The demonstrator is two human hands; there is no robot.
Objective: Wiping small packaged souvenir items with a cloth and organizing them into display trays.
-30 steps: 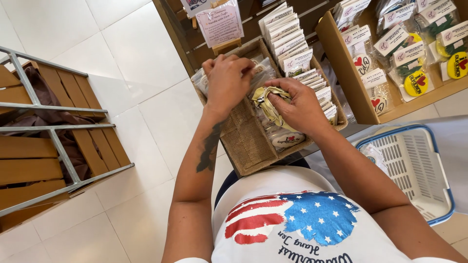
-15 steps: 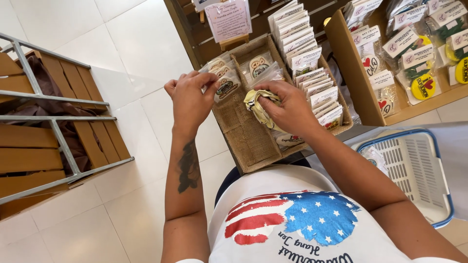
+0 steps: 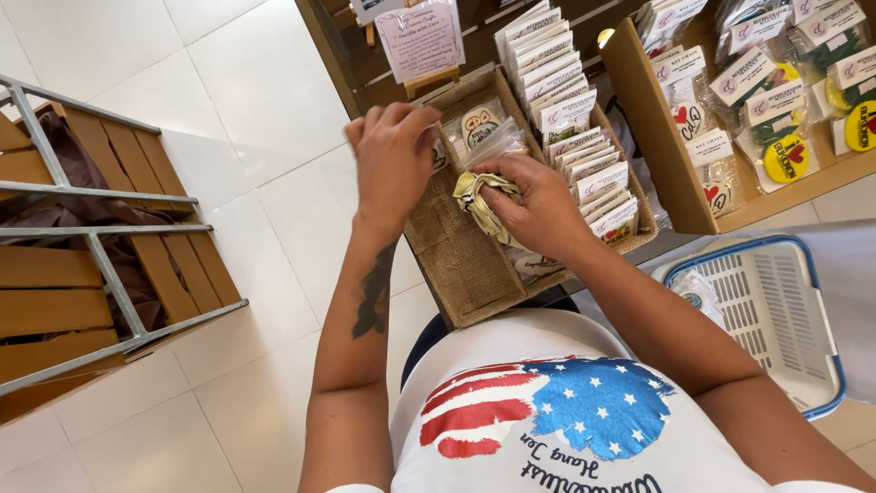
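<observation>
Burlap-lined tray (image 3: 461, 265), partly filled. Right hand (image 3: 538, 205) closed around a crumpled yellow-green cloth (image 3: 482, 196), held over the tray's middle. Left hand (image 3: 394, 155) at the tray's far-left corner, fingers pinched on a clear packet (image 3: 476, 128). Step looks like tidying the tray's stock; next move calls for keeping the card row (image 3: 584, 146) along the right edge upright.

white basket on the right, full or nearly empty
Nearly empty. The white basket with a blue rim shows mostly bare slatted floor; only one small clear packet lies at its left end. Its far right side runs out of view.
</observation>
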